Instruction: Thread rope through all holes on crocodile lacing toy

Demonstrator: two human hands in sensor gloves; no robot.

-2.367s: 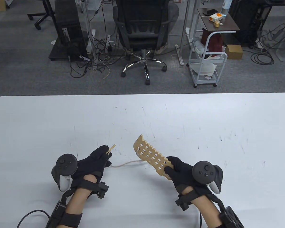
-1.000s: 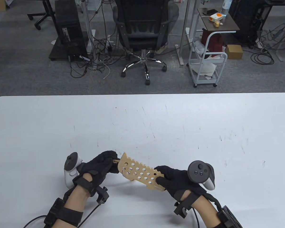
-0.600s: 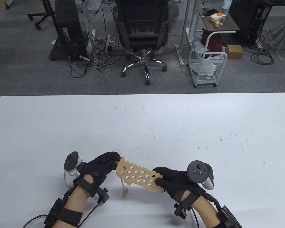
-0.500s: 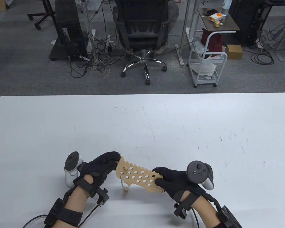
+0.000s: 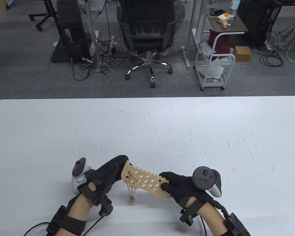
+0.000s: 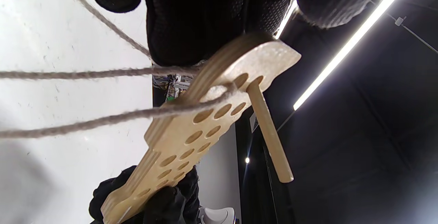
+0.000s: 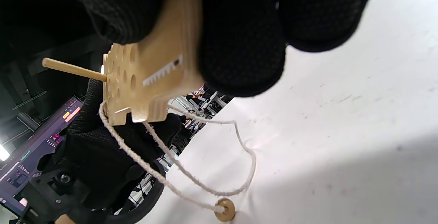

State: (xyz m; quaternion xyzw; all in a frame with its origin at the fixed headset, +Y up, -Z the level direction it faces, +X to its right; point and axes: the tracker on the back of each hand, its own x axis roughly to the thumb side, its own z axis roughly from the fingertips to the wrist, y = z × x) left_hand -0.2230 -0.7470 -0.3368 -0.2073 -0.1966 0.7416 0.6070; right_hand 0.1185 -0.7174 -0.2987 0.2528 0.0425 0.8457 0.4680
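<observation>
From above, the right hand point(image 5: 179, 183) gripped the crocodile board point(image 5: 143, 180) by its right end above the table point(image 5: 162, 123), long axis running left to the left hand point(image 5: 108, 172). At the left wrist, the wooden needle point(image 6: 268, 131) poked through an end hole, rope point(image 6: 85, 75) trailing; whether that hand gripped anything I could not tell. At the right wrist, the needle pointed away from the left hand, the nearer one.

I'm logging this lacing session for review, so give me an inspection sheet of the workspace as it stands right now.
Surface: white table, faint scuff marks.
Job's things: tan wooden crocodile lacing board held above the table; wooden needle pokes through a hole near its left end; beige rope hangs in loops below, ending in a small wooden ring at the table.
Clutter: nothing seen on the table.
Hands: left hand at the board's left end; right hand grips its right end.
Cables: black leads run from both wrists.
Surroundings: black office chair, white cart, floor cables.
</observation>
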